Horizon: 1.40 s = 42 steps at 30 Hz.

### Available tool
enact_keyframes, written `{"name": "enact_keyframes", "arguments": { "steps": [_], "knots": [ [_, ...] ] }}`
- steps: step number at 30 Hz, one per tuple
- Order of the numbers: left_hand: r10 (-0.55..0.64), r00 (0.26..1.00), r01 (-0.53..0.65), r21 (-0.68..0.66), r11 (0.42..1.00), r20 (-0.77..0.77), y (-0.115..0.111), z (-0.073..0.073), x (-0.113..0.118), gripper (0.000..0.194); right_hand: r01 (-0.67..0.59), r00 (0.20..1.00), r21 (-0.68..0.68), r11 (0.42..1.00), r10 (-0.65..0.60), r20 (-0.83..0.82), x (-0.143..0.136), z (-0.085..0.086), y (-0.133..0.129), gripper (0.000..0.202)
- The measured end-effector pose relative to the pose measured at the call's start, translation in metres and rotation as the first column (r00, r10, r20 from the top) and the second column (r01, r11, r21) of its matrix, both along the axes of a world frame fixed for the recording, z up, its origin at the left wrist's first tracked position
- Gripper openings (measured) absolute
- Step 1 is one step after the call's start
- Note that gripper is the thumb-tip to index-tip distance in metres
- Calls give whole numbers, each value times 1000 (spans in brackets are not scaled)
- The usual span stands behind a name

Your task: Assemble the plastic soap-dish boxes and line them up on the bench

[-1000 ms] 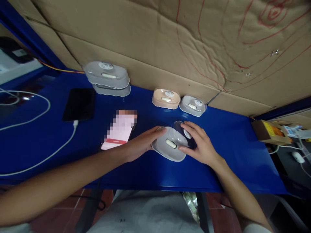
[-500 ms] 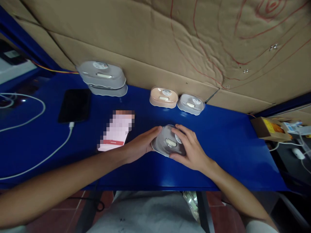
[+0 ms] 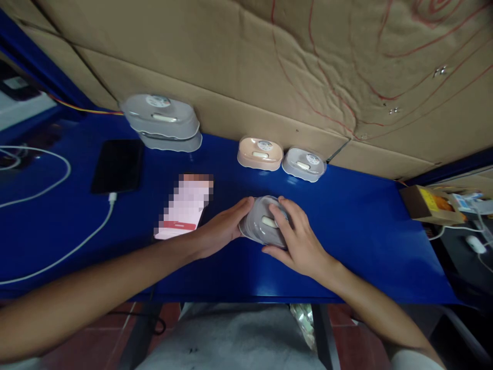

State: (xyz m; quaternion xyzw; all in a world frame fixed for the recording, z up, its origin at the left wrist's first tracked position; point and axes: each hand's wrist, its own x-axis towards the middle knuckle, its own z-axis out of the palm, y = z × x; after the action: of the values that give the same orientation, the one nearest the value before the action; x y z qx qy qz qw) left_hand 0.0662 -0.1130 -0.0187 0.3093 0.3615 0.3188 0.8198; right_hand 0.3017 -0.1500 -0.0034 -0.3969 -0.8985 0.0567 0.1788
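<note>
A grey oval container [image 3: 259, 222] with a clear lid and a pale handle is held just above the blue table's front half. Around its left end is my left hand [image 3: 231, 221], its thumb on the rim and its other fingers mostly hidden. My right hand [image 3: 298, 234] grips the lid from the right, fingers over the top and thumb at the near side. Behind, against the cardboard, stand a peach container [image 3: 260, 154] and a small grey one [image 3: 303, 165]. Two larger grey containers [image 3: 164, 123] are stacked at the left.
On the blue table [image 3: 365, 241] lie a lit phone [image 3: 185, 205] and a dark device [image 3: 117, 167] with a white cable [image 3: 90, 241]. An open cardboard box [image 3: 418, 203] is at the right. Cardboard [image 3: 215, 67] lines the back.
My right hand has shifted slightly left over the lid, and its fingers now cover the round sticker. The lid has moved slightly left. My left hand keeps its hold.
</note>
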Motion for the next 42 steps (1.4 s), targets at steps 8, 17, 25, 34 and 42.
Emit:
{"name": "enact_keyframes", "arguments": {
  "steps": [8, 17, 25, 34, 42],
  "knots": [
    [-98, 994, 95, 54, 994, 56, -2, 8, -3, 63, -20, 1000, 73, 997, 21, -9, 3, -4, 3, 98],
    [-76, 993, 72, 45, 996, 94, -4, 2, 0, 53, -88, 990, 155, 984, 103, -93, 10, -11, 11, 98],
    [-46, 994, 39, 80, 996, 95, -6, 0, 1, 55, -56, 993, 112, 992, 67, -101, 11, -11, 14, 95],
    [-47, 994, 48, -2, 999, 97, -3, 3, 1, 59, -153, 988, 236, 960, 150, 32, 6, -6, 9, 69],
    [-24, 994, 20, 43, 999, 109, -3, 4, 2, 53, -41, 997, 190, 981, 52, -52, 5, -9, 13, 78]
  ]
}}
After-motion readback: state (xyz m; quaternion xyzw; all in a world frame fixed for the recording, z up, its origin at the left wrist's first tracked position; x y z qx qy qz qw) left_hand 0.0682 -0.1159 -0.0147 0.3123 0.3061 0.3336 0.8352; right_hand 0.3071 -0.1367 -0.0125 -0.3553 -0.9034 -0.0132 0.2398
